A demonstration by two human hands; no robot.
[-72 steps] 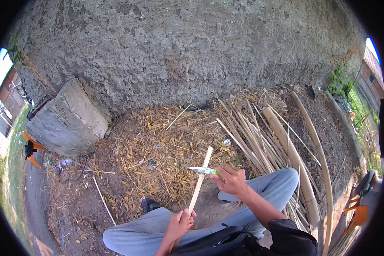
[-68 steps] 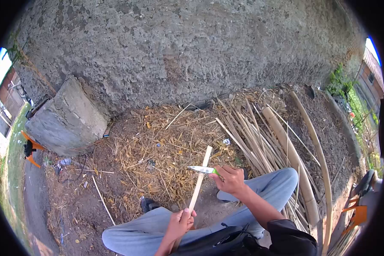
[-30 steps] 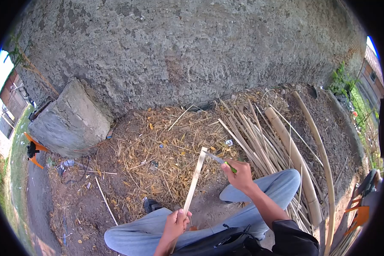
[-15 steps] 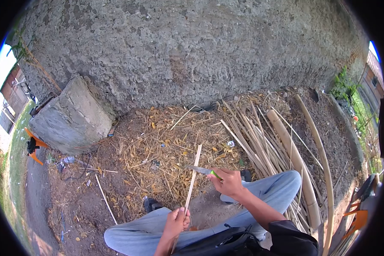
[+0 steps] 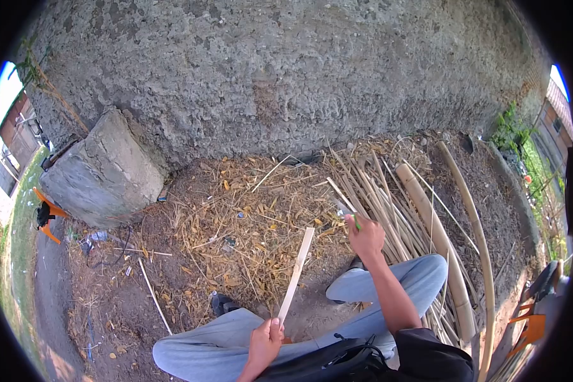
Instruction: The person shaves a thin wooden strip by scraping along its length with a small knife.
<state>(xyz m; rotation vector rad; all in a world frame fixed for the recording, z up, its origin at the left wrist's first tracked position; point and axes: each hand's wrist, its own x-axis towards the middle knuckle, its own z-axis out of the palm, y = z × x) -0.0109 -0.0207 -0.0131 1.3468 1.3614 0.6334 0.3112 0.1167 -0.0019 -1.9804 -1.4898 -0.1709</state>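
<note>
My left hand (image 5: 265, 342) is closed around the lower end of a pale, flat bamboo strip (image 5: 297, 274), which points up and slightly right over the ground between my legs. My right hand (image 5: 367, 237) grips a knife by its green handle (image 5: 357, 221). The blade, blurred, points up and left beyond my fingers. Knife and strip are apart, with the knife to the upper right of the strip's free end.
A pile of split bamboo (image 5: 388, 210) lies at the right, beside a thick bamboo pole (image 5: 436, 235) and a long curved pole (image 5: 476, 223). A concrete block (image 5: 105, 175) stands at the left against the rough wall (image 5: 286, 76). Dry leaves cover the ground ahead.
My right hand has moved up and right with the knife, away from the strip it was across. The strip in my left hand has turned its wider face up and leans slightly more right.
</note>
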